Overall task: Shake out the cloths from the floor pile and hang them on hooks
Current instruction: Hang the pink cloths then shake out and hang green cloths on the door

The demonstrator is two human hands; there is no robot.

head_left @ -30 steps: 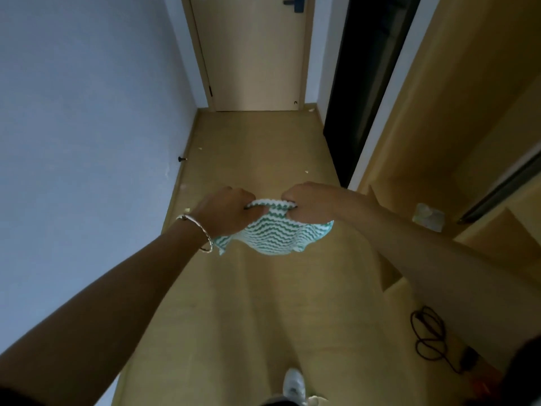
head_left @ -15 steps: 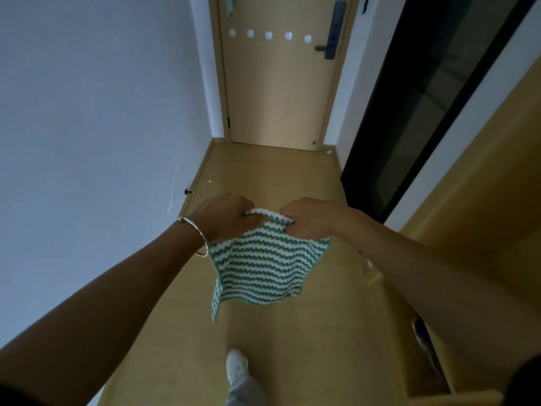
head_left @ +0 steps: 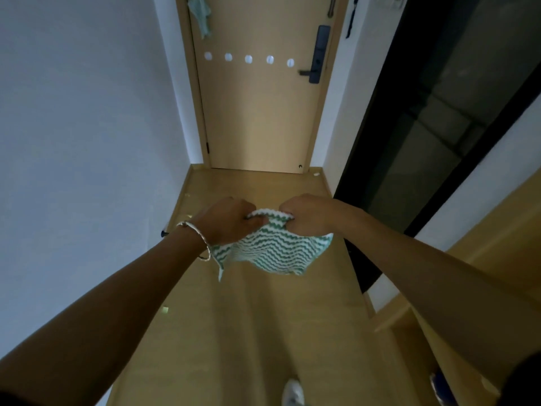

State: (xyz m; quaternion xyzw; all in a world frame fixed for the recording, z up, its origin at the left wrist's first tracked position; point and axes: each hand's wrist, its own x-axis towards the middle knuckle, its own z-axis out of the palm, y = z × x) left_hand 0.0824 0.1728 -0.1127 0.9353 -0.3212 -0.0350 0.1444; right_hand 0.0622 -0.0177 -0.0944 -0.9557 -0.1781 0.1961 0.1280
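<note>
Below the hooks [head_left: 248,59] ahead, the striped cloth [head_left: 275,250] is gripped at its top by left hand [head_left: 227,221] and right hand [head_left: 304,216] fingers [head_left: 288,221].

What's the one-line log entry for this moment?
left hand: grips striped cloth top edge | right hand: grips same edge | phase: held up, not yet hung | door hooks: bare

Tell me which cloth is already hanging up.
The plain pale-green cloth at the upper left of the door. The other, the green-and-white zigzag cloth, is not hung: the left hand and right hand grip its top edge.
</note>
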